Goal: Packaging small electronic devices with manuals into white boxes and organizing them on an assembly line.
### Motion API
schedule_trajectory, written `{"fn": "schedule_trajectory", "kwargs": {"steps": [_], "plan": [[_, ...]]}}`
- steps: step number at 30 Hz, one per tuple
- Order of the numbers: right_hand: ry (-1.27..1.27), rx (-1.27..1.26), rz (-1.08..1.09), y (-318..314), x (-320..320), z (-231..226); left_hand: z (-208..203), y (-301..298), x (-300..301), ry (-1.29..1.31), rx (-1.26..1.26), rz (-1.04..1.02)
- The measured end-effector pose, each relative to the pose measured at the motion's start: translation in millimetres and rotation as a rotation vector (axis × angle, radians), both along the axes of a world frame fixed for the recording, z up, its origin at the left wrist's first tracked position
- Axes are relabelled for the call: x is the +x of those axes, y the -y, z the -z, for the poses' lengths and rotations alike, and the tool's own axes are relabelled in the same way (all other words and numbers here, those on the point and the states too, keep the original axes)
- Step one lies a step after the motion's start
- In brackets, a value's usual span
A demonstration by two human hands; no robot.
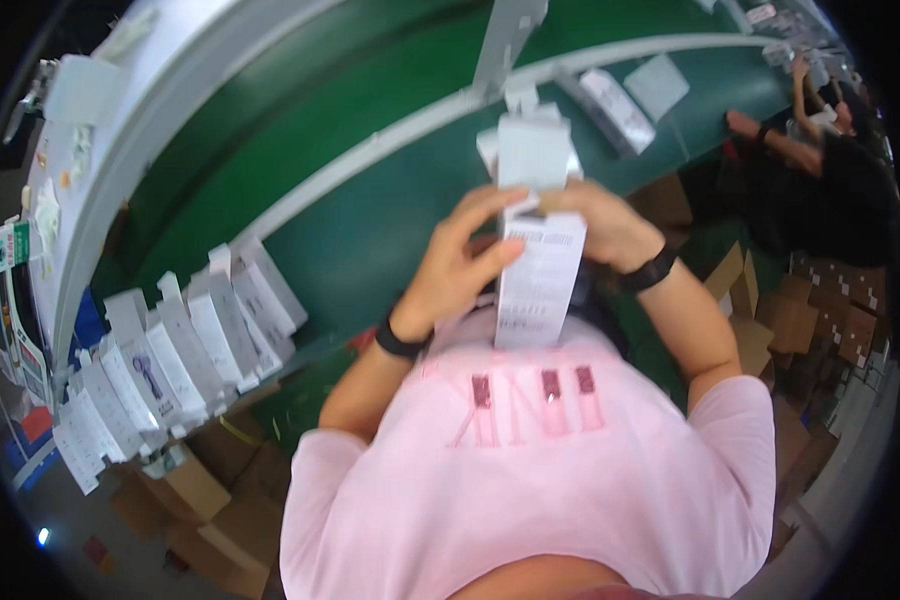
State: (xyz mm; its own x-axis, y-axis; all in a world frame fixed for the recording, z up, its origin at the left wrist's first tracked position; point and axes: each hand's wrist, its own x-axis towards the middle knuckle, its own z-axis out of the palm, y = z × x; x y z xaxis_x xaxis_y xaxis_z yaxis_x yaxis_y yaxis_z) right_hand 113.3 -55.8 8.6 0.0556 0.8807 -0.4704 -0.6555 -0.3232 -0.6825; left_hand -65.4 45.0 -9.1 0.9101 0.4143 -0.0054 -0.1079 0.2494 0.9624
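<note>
I hold a long white carton (540, 275) with printed panels upright in front of my chest, its open top flaps (533, 150) sticking up. My left hand (462, 265) grips the carton's left side, thumb across the front. My right hand (610, 228) wraps its right side, near the top. Both wrists wear dark bands. My pink shirt (540, 450) fills the lower frame.
A green conveyor belt (370, 220) with white rails curves ahead. A row of several white open cartons (185, 350) lies at the left edge. More cartons (620, 105) lie on the belt farther along. Another person (820, 170) works at the right. Brown cardboard boxes (790, 310) pile below.
</note>
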Motion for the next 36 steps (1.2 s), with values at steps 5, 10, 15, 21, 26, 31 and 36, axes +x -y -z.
{"fn": "schedule_trajectory", "kwargs": {"steps": [5, 10, 15, 21, 26, 31, 36], "plan": [[0.114, 0.320, -0.002, 17, 26, -13, -5, -9, 16, 0.094, -0.017, 0.154], [0.725, 0.149, -0.039, 33, 17, -30, 10, -1, 18, 0.021, -0.138, 0.155], [0.710, 0.141, -0.181, 44, 11, -37, 9, 6, 14, -0.079, 0.002, 0.135], [0.807, 0.187, -0.246, 49, 19, -41, 13, 10, 24, 0.011, -0.249, 0.047], [1.107, 0.197, -0.326, 52, 14, -42, 27, 10, 31, 0.034, -0.237, 0.104], [1.121, 0.095, -0.150, 86, 24, -19, 28, 27, 61, -0.029, -0.279, 0.164], [0.600, -0.143, 0.352, 106, 46, 7, 17, 40, 119, -0.112, -0.143, 0.070]]}}
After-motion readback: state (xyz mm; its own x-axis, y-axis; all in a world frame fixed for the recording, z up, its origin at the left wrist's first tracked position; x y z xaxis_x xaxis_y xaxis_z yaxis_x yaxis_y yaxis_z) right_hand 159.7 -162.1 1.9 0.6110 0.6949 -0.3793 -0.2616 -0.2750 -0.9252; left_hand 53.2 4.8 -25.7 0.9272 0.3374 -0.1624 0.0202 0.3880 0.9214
